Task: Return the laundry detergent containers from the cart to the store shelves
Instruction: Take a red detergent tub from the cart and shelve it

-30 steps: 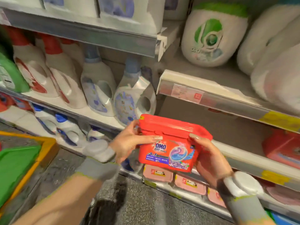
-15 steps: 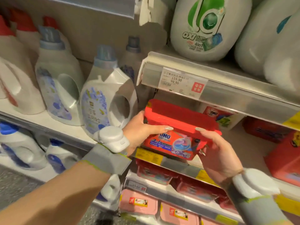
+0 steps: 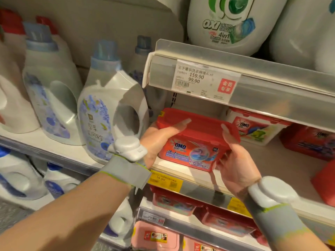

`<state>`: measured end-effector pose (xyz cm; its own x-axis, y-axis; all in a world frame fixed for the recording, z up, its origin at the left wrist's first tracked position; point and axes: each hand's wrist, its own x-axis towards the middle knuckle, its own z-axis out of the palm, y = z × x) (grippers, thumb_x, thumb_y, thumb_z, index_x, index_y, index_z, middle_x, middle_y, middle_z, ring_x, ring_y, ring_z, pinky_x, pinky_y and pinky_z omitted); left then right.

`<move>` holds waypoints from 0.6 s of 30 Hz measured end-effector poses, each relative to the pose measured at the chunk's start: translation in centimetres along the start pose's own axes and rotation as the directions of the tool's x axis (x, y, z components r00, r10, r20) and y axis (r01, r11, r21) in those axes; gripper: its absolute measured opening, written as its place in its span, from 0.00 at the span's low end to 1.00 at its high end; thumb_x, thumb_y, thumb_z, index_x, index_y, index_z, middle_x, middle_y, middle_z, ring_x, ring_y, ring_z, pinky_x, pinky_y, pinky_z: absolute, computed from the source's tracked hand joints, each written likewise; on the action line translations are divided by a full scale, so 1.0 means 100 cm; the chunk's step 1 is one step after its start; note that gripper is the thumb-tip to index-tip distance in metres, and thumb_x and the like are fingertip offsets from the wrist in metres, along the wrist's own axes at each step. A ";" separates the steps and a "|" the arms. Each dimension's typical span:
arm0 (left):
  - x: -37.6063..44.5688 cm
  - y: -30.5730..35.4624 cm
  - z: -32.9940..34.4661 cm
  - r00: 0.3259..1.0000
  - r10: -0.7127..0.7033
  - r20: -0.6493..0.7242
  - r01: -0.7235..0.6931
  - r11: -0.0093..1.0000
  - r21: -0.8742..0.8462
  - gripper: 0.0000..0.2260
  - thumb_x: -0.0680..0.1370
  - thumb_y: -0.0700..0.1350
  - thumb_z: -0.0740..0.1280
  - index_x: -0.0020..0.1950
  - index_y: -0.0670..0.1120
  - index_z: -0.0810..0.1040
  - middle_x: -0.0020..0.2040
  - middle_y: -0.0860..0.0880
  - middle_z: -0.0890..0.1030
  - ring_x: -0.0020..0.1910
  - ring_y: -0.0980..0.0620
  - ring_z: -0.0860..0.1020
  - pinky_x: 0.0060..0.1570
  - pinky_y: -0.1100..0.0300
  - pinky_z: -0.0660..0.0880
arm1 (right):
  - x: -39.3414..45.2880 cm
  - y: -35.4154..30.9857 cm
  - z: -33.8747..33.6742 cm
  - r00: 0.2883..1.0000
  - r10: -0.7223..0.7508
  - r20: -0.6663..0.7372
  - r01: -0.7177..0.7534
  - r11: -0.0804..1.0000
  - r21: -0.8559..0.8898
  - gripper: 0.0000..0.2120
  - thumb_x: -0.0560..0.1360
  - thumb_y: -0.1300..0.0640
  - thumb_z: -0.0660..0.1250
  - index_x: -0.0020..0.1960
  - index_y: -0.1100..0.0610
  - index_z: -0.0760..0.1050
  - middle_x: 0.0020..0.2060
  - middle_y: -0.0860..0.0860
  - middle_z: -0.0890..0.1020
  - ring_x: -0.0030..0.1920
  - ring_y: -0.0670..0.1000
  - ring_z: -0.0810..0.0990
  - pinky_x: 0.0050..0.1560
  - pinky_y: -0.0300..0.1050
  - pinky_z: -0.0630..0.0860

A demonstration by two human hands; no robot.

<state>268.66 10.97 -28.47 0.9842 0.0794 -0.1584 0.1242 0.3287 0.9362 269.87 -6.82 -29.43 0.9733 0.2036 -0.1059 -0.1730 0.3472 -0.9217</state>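
A red OMO capsule tub (image 3: 196, 142) with a red lid sits at the front left of the middle shelf (image 3: 257, 171), its base on or just above the shelf board. My left hand (image 3: 159, 140) grips its left end, thumb over the lid. Its right end is held by my right hand (image 3: 233, 158), thumb on the lid's right edge. Both wrists wear grey bands with white sensors.
A white OMO tub (image 3: 253, 129) and red boxes (image 3: 308, 142) stand further right on the same shelf. White detergent bottles (image 3: 107, 115) with blue floral labels crowd the left bay. The price rail (image 3: 208, 78) of the shelf above hangs just over the tub. Pink and red tubs (image 3: 155, 234) fill lower shelves.
Both hands have carried the red tub up and forward from in front of the lower shelves onto the middle shelf's front edge. The view has moved closer to the shelves.
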 end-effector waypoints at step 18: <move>0.004 -0.004 0.003 0.975 0.053 -0.218 -0.027 0.992 0.122 0.46 0.50 0.66 0.80 0.65 0.53 0.74 0.54 0.50 0.84 0.55 0.44 0.82 0.59 0.40 0.76 | 0.009 0.006 0.015 0.977 0.028 -0.211 -0.048 0.995 -0.088 0.14 0.78 0.46 0.62 0.60 0.51 0.76 0.56 0.56 0.83 0.51 0.54 0.84 0.56 0.52 0.79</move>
<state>269.04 10.57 -28.83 0.9382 0.2999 -0.1728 0.1121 0.2089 0.9715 270.40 -5.03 -29.55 0.9779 0.0159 -0.2084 -0.2054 0.2555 -0.9447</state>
